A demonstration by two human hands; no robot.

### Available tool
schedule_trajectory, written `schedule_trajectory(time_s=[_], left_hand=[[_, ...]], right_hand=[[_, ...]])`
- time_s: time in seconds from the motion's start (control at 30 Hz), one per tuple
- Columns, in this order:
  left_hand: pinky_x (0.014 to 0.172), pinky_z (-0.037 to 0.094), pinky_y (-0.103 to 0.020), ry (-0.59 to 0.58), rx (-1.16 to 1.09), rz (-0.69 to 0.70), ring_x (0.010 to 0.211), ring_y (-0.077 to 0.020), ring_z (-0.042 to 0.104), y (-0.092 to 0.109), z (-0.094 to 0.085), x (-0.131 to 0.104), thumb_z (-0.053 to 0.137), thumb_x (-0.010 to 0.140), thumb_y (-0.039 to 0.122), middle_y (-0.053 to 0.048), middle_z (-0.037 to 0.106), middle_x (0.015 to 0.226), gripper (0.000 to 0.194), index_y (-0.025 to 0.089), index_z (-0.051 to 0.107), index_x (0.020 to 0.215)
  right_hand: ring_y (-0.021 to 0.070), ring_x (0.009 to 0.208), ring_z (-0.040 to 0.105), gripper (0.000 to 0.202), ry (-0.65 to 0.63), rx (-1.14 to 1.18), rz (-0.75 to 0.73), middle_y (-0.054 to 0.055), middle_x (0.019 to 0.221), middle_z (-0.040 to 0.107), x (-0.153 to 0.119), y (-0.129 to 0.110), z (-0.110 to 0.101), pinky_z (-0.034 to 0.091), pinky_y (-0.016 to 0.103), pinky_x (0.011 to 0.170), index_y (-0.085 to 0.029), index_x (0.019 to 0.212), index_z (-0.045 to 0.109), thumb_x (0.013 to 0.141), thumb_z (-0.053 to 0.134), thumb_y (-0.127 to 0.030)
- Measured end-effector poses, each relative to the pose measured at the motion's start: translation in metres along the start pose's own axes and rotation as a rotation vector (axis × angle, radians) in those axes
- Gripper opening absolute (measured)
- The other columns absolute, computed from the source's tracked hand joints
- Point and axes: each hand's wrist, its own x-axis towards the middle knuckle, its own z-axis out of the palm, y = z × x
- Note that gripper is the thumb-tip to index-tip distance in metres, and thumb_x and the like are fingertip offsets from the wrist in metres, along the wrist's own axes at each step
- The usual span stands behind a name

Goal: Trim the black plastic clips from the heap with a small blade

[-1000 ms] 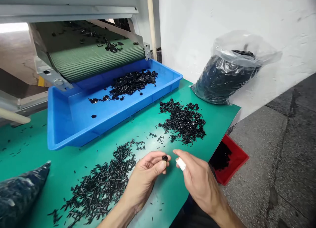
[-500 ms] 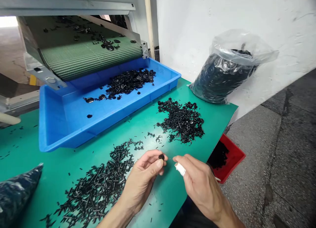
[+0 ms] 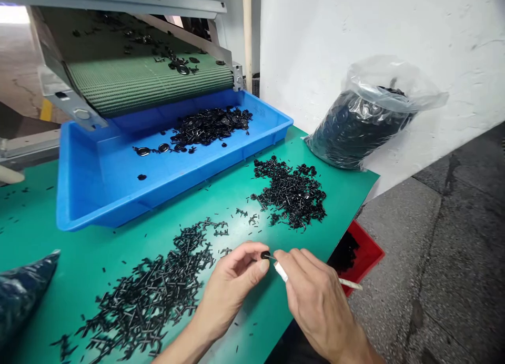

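Between thumb and fingertips, my left hand (image 3: 232, 285) pinches a small round black plastic part (image 3: 265, 255). My right hand (image 3: 315, 295) is closed around a slim pale-handled tool (image 3: 351, 284); its thin metal tip reaches the black part. White tape or a wrap (image 3: 281, 272) shows at a finger of my right hand. Both hands are above the green table (image 3: 221, 195). To the left of my left hand lies a heap of black branched plastic pieces (image 3: 153, 295). Beyond the hands sits a pile of small black parts (image 3: 294, 193).
A blue tray (image 3: 189, 182) with black parts stands under the end of a green conveyor belt (image 3: 158, 88). At the back right, a clear bag (image 3: 355, 127) of black parts leans by the wall. A red bin (image 3: 366, 253) is below the table's right edge. Another filled bag (image 3: 27, 287) lies at left.
My right hand has moved slightly left, bringing the tool's tip to the black part. The tool's pale handle now shows more behind my hand. The view has shifted slightly.
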Motion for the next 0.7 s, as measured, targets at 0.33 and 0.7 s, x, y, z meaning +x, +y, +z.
schedule_trajectory(time_s=[0.33,0.7], left_hand=[[0.066,0.05,-0.029,0.064,0.118,0.065,0.069,-0.0177,0.061,0.003,0.008,-0.002,0.074,0.076,0.03,-0.001,0.068,0.078,0.014,0.023,0.075,0.088],[0.062,0.049,-0.028,0.097,0.228,0.111,0.065,-0.0176,0.061,0.003,0.005,-0.001,0.07,0.078,0.031,0.0,0.068,0.073,0.009,0.024,0.074,0.082]], right_hand=[[0.0224,0.069,0.055,0.026,-0.013,-0.073,0.0,0.005,0.075,0.061,-0.002,0.0,0.009,0.036,0.034,0.064,-0.018,0.097,0.061,0.092,0.038,-0.005],[0.0121,0.056,0.05,0.025,-0.349,0.403,0.24,-0.005,0.06,0.056,0.014,0.008,0.004,0.03,0.024,0.055,-0.022,0.073,0.056,0.085,0.041,-0.005]])
